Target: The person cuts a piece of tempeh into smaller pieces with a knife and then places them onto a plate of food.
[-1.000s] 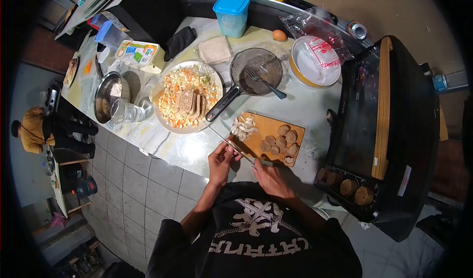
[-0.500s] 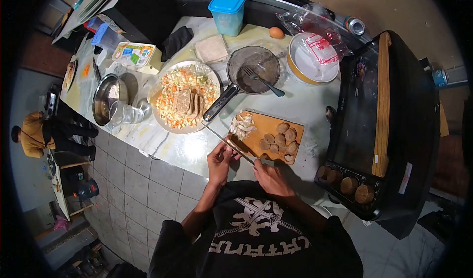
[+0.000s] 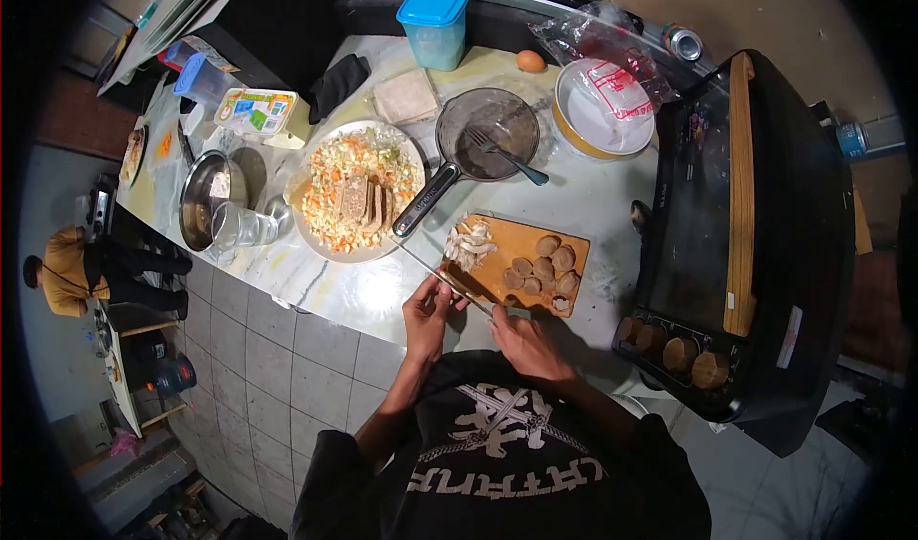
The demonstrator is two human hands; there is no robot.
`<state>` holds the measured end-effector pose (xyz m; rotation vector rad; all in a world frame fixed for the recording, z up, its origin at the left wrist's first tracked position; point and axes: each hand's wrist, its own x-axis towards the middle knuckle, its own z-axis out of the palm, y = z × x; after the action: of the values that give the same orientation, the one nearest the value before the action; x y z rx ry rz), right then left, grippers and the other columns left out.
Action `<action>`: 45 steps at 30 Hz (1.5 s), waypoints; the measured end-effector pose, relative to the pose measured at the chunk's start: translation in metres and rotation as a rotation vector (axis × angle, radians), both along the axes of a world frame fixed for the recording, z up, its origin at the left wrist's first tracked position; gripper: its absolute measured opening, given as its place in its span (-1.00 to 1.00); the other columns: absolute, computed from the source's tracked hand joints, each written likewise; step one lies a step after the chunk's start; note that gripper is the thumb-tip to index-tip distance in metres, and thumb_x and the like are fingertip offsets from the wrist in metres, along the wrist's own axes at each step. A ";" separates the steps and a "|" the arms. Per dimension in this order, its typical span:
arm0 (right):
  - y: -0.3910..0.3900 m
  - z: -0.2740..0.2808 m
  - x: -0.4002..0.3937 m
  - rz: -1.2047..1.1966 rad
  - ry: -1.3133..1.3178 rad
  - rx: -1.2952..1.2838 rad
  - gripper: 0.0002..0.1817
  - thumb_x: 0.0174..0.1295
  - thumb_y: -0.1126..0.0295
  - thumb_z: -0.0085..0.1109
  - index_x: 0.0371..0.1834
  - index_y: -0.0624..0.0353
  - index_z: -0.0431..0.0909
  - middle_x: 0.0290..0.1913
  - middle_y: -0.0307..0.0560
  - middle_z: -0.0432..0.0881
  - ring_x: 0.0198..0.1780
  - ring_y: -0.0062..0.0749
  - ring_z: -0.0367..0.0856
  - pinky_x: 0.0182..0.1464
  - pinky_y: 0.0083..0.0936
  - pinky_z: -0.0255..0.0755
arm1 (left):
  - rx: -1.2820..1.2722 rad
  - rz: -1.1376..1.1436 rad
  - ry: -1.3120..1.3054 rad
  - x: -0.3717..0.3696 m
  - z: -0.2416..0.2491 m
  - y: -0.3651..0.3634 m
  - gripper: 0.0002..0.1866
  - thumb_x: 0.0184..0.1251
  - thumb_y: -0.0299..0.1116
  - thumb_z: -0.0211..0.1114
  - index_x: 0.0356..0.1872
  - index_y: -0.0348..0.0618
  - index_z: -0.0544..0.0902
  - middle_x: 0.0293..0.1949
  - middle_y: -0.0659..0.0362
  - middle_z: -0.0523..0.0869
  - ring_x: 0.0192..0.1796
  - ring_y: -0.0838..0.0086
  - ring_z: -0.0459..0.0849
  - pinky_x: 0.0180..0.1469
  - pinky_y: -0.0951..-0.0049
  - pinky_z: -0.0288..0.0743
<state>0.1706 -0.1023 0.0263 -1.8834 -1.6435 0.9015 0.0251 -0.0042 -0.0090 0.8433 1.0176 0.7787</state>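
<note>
A knife (image 3: 442, 280) runs diagonally over the lower left corner of a wooden cutting board (image 3: 521, 234), its blade pointing up and left. My right hand (image 3: 528, 342) is closed round its handle. Beside the blade, my left hand (image 3: 426, 312) is pinched on something small that I cannot make out. Pale sliced pieces (image 3: 469, 243) lie on the board's left part, and several brown mushroom-like caps (image 3: 544, 269) on its right. Left of the board is a plate (image 3: 418, 148) of chopped vegetables with brown blocks (image 3: 360, 202) on top.
Behind the board sits a pan (image 3: 489, 119) with a fork in it. A white bowl (image 3: 583, 124), an egg (image 3: 531, 61) and a blue-lidded container (image 3: 433, 28) stand farther back. A black oven (image 3: 698, 215) is at the right, a metal bowl (image 3: 196, 200) at the left. Another person (image 3: 72, 272) stands far left.
The view has shifted slightly. Both hands and the knife hold nearly the same positions over the board's edge.
</note>
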 end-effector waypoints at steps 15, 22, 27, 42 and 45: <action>0.007 0.009 -0.010 -0.011 -0.041 -0.200 -0.84 0.29 0.40 -0.02 -0.19 0.21 0.27 -0.50 0.31 0.57 -0.34 0.25 0.61 -0.35 -0.01 0.47 | -0.016 0.038 0.024 -0.002 -0.002 -0.003 -0.65 0.41 -0.46 0.16 0.15 -0.39 0.50 -0.19 0.17 0.64 -0.22 0.57 0.57 -0.14 0.49 0.63; 0.008 0.005 -0.013 -0.007 -0.086 -0.175 -0.84 0.28 0.41 -0.02 -0.20 0.24 0.27 -0.49 0.29 0.58 -0.34 0.22 0.63 -0.35 -0.04 0.48 | -0.071 0.058 -0.006 0.000 0.002 -0.002 -0.65 0.41 -0.46 0.17 0.15 -0.39 0.50 -0.19 0.18 0.62 -0.20 0.57 0.56 -0.13 0.47 0.64; 0.010 0.009 -0.013 0.009 -0.138 -0.162 -0.85 0.27 0.43 -0.03 -0.20 0.25 0.27 -0.47 0.28 0.59 -0.32 0.19 0.64 -0.35 -0.06 0.49 | -0.060 0.039 0.010 -0.002 0.000 -0.002 -0.64 0.41 -0.46 0.15 0.17 -0.38 0.49 -0.17 0.20 0.59 -0.20 0.57 0.55 -0.12 0.47 0.64; 0.015 0.011 -0.014 0.026 -0.085 -0.240 -0.84 0.31 0.43 -0.07 -0.12 0.23 0.27 -0.39 0.29 0.61 -0.25 0.21 0.63 -0.26 -0.03 0.48 | -0.047 0.037 -0.018 -0.002 -0.004 -0.001 -0.68 0.42 -0.47 0.14 0.13 -0.38 0.53 -0.20 0.22 0.57 -0.21 0.58 0.54 -0.13 0.49 0.62; 0.013 0.008 -0.016 -0.024 -0.114 -0.199 -0.80 0.30 0.38 -0.01 -0.12 0.25 0.30 -0.46 0.27 0.59 -0.33 0.22 0.61 -0.29 0.00 0.47 | -0.013 0.013 -0.008 -0.005 -0.008 -0.002 -0.67 0.43 -0.45 0.12 0.14 -0.40 0.50 -0.13 0.17 0.60 -0.17 0.56 0.57 -0.14 0.52 0.62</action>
<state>0.1544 -0.0892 0.0339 -2.1189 -1.6450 0.9955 0.0203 -0.0062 -0.0174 0.8224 1.0215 0.7848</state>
